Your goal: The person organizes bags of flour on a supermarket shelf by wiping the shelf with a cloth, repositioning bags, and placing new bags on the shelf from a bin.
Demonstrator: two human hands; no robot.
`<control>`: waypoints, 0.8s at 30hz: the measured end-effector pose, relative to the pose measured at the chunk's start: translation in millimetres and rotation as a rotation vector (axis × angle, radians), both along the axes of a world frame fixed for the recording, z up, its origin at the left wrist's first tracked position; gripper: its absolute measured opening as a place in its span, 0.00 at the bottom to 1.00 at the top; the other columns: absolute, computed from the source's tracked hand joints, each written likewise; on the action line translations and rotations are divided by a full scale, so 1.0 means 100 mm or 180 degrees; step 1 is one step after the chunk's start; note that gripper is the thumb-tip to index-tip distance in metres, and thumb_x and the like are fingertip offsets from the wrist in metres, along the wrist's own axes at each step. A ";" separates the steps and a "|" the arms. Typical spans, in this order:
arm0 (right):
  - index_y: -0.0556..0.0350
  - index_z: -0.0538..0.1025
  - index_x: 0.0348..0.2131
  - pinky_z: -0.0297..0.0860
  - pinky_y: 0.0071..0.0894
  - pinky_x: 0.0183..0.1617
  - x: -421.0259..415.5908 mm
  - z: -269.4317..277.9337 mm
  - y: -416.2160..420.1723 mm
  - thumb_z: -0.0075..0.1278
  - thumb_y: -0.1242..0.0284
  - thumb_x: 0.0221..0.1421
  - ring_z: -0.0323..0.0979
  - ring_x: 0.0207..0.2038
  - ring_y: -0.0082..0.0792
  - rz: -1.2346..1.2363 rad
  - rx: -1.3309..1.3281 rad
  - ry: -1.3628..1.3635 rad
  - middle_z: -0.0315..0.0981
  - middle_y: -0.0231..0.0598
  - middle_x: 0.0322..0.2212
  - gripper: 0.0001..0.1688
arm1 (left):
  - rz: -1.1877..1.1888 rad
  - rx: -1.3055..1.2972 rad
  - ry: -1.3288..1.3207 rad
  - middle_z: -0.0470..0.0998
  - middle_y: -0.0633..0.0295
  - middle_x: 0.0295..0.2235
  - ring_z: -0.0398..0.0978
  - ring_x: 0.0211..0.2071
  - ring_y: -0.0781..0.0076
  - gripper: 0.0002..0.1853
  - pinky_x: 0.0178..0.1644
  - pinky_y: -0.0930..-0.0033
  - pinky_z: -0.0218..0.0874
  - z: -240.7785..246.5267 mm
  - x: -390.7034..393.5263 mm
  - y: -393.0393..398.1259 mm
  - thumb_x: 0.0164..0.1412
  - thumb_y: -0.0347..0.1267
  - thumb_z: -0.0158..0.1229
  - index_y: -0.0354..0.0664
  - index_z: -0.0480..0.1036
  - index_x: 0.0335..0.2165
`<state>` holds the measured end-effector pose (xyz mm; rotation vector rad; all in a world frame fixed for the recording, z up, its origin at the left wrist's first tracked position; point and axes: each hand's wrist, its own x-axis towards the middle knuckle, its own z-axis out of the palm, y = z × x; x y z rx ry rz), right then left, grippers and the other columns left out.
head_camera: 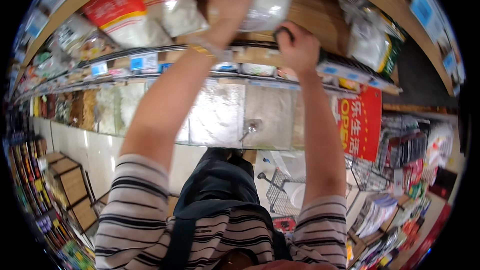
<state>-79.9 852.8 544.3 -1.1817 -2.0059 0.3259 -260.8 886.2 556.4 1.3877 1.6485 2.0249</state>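
My left hand [230,5] reaches over the front of a clear bag of white powder [270,2] on the upper shelf. Its thumb lies across the bag; the fingertips are blurred and partly cut off at the top edge, so its grip is unclear. My right hand [302,47] is at the shelf's front rail [255,44], just right of that bag. Its fingers curl around a small dark object [287,34], mostly hidden by the hand. Left of my left hand, red-topped bags of white powder [123,18] lean in a row.
A green-edged bag [375,41] lies farther right on this shelf. Below are packaged goods and clear-lidded bulk bins [217,112], one with a metal scoop [253,125]. A red sign [365,123] with writing hangs at right. A wire shopping cart [279,191] stands on the floor.
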 end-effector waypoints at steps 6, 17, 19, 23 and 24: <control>0.45 0.77 0.25 0.70 0.40 0.31 -0.08 0.06 -0.02 0.46 0.66 0.45 0.73 0.26 0.44 0.0090 0.0080 -0.0020 0.75 0.39 0.23 0.09 | -0.0247 -0.0762 0.0693 0.62 0.37 0.49 0.62 0.51 0.47 0.50 0.57 0.59 0.52 -0.21 0.37 0.48 0.43 0.50 0.65 0.24 0.53 0.52; 0.46 0.77 0.24 0.69 0.39 0.31 -0.07 0.01 0.00 0.47 0.67 0.44 0.73 0.27 0.42 0.0001 0.0085 0.0105 0.75 0.38 0.23 0.08 | 0.1705 -0.0317 0.0468 0.72 0.39 0.41 0.70 0.44 0.45 0.29 0.47 0.59 0.61 -0.19 -0.29 0.23 0.58 0.45 0.48 0.29 0.64 0.46; 0.47 0.77 0.25 0.69 0.39 0.31 -0.07 0.02 -0.01 0.48 0.67 0.43 0.73 0.27 0.42 -0.0017 0.0062 0.0035 0.75 0.38 0.23 0.08 | 0.1691 -0.0523 0.0488 0.72 0.39 0.40 0.70 0.44 0.45 0.29 0.48 0.58 0.60 -0.15 -0.49 0.19 0.57 0.47 0.47 0.29 0.65 0.45; 0.48 0.77 0.25 0.69 0.39 0.30 -0.06 0.02 0.00 0.48 0.68 0.43 0.73 0.26 0.42 0.0029 0.0089 0.0083 0.75 0.38 0.22 0.08 | 0.1543 -0.0793 0.0569 0.73 0.38 0.39 0.70 0.44 0.45 0.30 0.50 0.56 0.57 -0.08 -0.72 0.26 0.56 0.50 0.47 0.29 0.67 0.41; 0.49 0.77 0.25 0.69 0.38 0.30 -0.07 0.01 0.00 0.48 0.68 0.43 0.73 0.26 0.42 0.0055 0.0097 0.0102 0.75 0.38 0.22 0.08 | 0.1510 -0.0845 0.0594 0.73 0.38 0.39 0.70 0.45 0.45 0.31 0.51 0.55 0.56 -0.07 -0.76 0.27 0.56 0.50 0.47 0.29 0.68 0.41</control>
